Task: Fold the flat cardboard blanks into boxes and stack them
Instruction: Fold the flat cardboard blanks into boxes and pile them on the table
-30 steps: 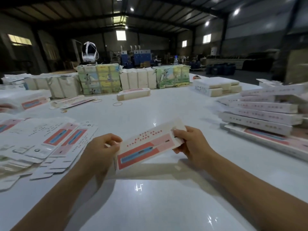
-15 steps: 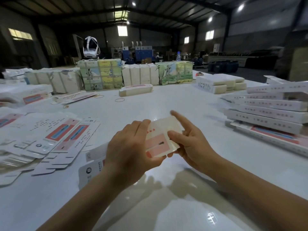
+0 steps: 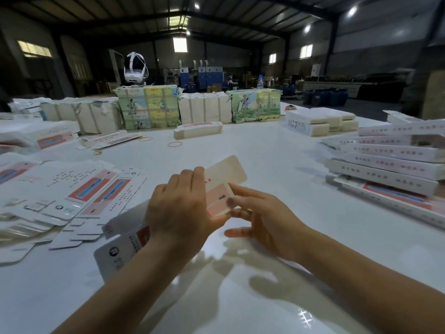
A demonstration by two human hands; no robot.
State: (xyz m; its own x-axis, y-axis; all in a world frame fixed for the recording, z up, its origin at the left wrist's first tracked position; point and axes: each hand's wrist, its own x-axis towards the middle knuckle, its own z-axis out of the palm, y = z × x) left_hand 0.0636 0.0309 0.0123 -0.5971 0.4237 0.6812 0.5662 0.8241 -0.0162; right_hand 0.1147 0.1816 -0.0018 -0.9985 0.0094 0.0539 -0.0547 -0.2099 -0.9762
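Since a second ago the left hand (image 3: 179, 210) has crossed over the front of the cardboard blank (image 3: 224, 186), which now stands steeper above the white table (image 3: 265, 150), its lower end hanging down toward the person. Its curled fingers wrap the blank's middle, knuckles facing the camera. The right hand (image 3: 262, 220) pinches the blank's right edge, forefinger stretched along the pink panel; its fingertips are blurred. The blank shows a plain cream rounded flap on top, a pink printed panel below, and a white end with a round logo behind the left wrist. Left of the blank lies a spread of flat blanks (image 3: 72, 191). Right of it sits the stack of folded boxes (image 3: 390, 162). Beyond it stand wrapped bundles (image 3: 149, 107).
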